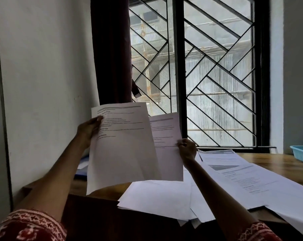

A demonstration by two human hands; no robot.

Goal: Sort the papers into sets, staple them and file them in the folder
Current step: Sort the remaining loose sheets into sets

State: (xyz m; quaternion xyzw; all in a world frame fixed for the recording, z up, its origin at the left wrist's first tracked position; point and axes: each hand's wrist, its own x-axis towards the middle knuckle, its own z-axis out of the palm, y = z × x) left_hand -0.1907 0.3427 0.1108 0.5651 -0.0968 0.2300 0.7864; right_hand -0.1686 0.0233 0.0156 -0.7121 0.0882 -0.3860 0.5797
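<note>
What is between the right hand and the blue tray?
In the head view, loose papers on the wooden table lie between the right hand and the tray.

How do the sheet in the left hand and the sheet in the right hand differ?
The left-hand sheet is in front, fully visible; the right-hand sheet sits behind it, its left part hidden. The left hand grips the left-hand sheet high on its left edge; the right hand pinches the right-hand sheet midway down its right edge. The left-hand sheet's top reaches higher. Both are white printed pages held up above the table.
</note>
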